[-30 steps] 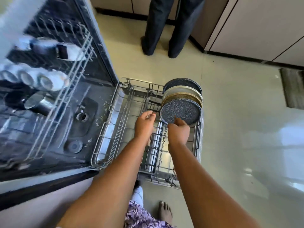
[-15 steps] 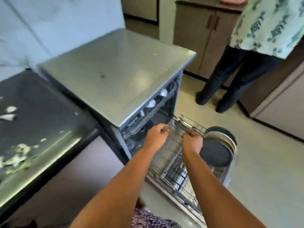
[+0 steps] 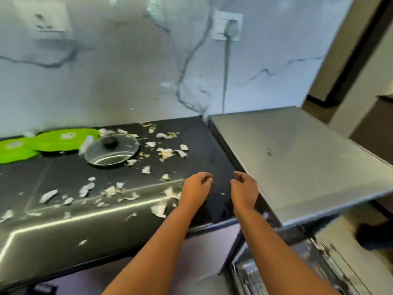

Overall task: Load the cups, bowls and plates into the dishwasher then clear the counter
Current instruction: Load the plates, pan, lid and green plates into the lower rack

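Loading appears largely complete. No cups or bowls show on the counter (image 3: 204,143), and the pulled-out rack (image 3: 265,275) of the dishwasher (image 3: 297,162) sits at the lower right of the view, too blurred to read its contents. Clearing the counter is not yet done. Pale food scraps (image 3: 164,153) are scattered from the back edge to the front edge. A glass lid (image 3: 111,149) lies near the back edge, and two green flat pieces (image 3: 63,138), which may be plates or mats, lie at the back left. The left grip (image 3: 196,189) and the right grip (image 3: 244,192) hover over the front right corner of the counter, just beside the dishwasher. Each has its fingers loosely curled and holds nothing. Compared with the frame half a second earlier, the view has lifted from the dishwasher rack to the counter and wall. Both grips have left the rack wires beside the stacked plates and now hang above the counter. The plates and the standing person's legs are out of view.
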